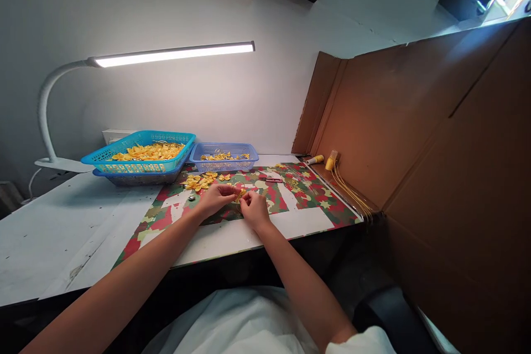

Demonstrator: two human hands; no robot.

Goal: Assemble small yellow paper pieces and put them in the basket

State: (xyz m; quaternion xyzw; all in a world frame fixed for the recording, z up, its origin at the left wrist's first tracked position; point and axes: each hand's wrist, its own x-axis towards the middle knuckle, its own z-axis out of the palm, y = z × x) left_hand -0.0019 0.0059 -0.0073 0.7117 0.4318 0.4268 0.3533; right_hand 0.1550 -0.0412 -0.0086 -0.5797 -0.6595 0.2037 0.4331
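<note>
Both hands meet over the front part of a patterned red, green and white sheet [298, 191]. My left hand [217, 199] is closed, its fingertips pinching a small yellow piece [240, 193]. From the right, my right hand [254, 210] pinches the same piece, its fingers closed. Thin wire seems to hang from it, though the details are too small to tell. Just behind my left hand lies a loose pile of yellow flower-like pieces [199, 181]. A small round metallic object [191, 197] rests left of that hand. Farther back is a tool with reddish handles [271, 180].
A turquoise basket [141, 167] of yellow pieces is stacked on a blue one at the back left. Beside it stands a smaller blue basket [224, 165]. A lit lamp [174, 54] hangs above. Cardboard [415, 121] walls the right side, near yellow-capped containers [331, 160] and golden wires [352, 193].
</note>
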